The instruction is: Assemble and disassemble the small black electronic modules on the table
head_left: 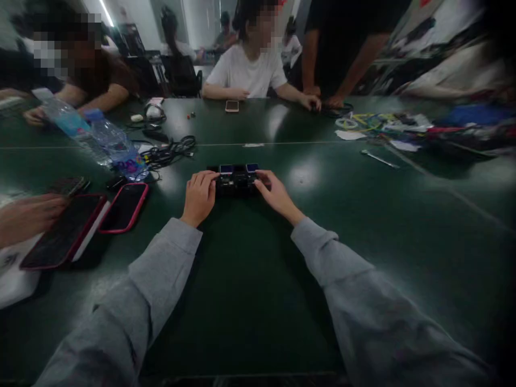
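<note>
The device [237, 178], flat at the middle of the table [250, 290], was found pinched at 9 o'clock by the curled fingers of the left hand [199, 196] and at 3 o'clock by those of the right hand [276, 194], seemingly steadied with its screens [226, 168] left uncovered.

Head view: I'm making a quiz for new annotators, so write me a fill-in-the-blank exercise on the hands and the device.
1. The small black device lies on a ___ table.
2. The left hand and right hand touch its ends; its two screens glow ___.
3. The red-cased phone lies ___ of the left hand.
Missing: green; blue; left.
</note>
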`<move>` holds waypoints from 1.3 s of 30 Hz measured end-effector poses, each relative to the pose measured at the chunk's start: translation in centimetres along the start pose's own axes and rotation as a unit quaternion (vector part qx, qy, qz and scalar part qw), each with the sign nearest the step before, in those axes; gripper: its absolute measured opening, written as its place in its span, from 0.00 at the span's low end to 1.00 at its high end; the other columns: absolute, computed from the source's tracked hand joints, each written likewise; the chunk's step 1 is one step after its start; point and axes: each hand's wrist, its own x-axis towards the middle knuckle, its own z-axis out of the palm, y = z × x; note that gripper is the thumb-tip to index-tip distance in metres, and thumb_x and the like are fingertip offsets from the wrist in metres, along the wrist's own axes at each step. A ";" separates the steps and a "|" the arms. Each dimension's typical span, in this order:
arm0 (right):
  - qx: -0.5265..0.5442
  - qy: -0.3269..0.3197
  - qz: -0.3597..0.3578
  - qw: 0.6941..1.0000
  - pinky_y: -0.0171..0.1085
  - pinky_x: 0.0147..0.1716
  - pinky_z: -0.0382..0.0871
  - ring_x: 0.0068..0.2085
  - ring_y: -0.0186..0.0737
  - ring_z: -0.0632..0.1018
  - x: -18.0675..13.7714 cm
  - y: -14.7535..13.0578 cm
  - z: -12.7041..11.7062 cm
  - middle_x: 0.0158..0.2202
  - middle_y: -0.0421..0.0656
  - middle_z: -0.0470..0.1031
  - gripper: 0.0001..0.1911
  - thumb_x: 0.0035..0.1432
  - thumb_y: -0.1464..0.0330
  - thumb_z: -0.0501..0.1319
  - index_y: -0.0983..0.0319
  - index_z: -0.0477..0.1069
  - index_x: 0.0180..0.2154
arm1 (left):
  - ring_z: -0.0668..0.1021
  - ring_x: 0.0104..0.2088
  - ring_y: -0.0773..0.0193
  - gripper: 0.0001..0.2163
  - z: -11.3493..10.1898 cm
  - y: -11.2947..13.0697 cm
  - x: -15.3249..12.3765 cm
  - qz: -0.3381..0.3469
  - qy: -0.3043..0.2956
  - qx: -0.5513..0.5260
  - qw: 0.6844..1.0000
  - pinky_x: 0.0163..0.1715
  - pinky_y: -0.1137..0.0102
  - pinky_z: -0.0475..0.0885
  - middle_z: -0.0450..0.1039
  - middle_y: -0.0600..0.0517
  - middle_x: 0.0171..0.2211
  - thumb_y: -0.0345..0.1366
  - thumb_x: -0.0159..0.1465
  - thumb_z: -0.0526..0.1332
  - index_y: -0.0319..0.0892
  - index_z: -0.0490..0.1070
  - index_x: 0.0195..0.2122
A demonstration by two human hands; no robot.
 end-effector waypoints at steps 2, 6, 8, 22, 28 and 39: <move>0.000 0.001 0.001 1.000 0.51 0.53 0.70 0.51 0.48 0.74 0.0 0.0 0.0 0.52 0.50 0.72 0.18 0.65 0.60 0.58 0.60 0.67 0.53 | 0.72 0.53 0.56 0.13 0.0 0.2 -0.1 0.014 -0.012 0.002 1.000 0.53 0.59 0.65 0.73 0.47 0.53 0.34 0.72 0.49 0.44 0.68 0.53; 0.001 -0.005 0.006 1.000 0.52 0.53 0.70 0.51 0.49 0.75 -0.1 -0.1 0.0 0.52 0.50 0.72 0.18 0.65 0.60 0.58 0.59 0.67 0.54 | 0.73 0.53 0.55 0.13 -0.1 0.3 -0.1 0.022 -0.025 0.008 0.999 0.51 0.59 0.65 0.74 0.47 0.52 0.35 0.72 0.48 0.44 0.68 0.53; 0.001 -0.010 0.008 1.000 0.53 0.53 0.70 0.52 0.49 0.74 -0.2 -0.1 0.0 0.53 0.50 0.72 0.18 0.65 0.60 0.58 0.59 0.67 0.54 | 0.73 0.52 0.55 0.13 -0.3 0.4 -0.2 0.021 -0.029 0.012 0.999 0.50 0.59 0.65 0.75 0.47 0.51 0.35 0.72 0.49 0.44 0.68 0.53; -0.005 -0.014 0.015 1.000 0.54 0.53 0.70 0.53 0.49 0.74 -0.3 -0.2 -0.1 0.54 0.49 0.71 0.18 0.66 0.60 0.57 0.57 0.66 0.55 | 0.64 0.60 0.44 0.22 -0.4 0.7 -0.4 0.056 -0.072 0.058 0.994 0.55 0.50 0.61 0.65 0.43 0.60 0.47 0.65 0.62 0.47 0.65 0.58; -0.012 -0.010 0.002 1.000 0.54 0.53 0.70 0.53 0.49 0.74 -0.2 0.0 0.0 0.54 0.49 0.71 0.18 0.66 0.59 0.57 0.57 0.66 0.55 | 0.64 0.60 0.44 0.25 -0.2 0.3 -0.4 0.009 -0.045 0.047 0.998 0.55 0.50 0.61 0.63 0.42 0.61 0.51 0.63 0.63 0.47 0.65 0.58; -0.016 -0.007 0.004 1.000 0.53 0.53 0.70 0.53 0.49 0.74 -0.2 -0.3 0.0 0.54 0.51 0.71 0.18 0.65 0.60 0.57 0.59 0.67 0.54 | 0.71 0.52 0.49 0.30 -0.2 -0.1 -0.2 -0.016 -0.023 0.023 0.999 0.49 0.56 0.64 0.71 0.43 0.53 0.60 0.63 0.57 0.44 0.64 0.58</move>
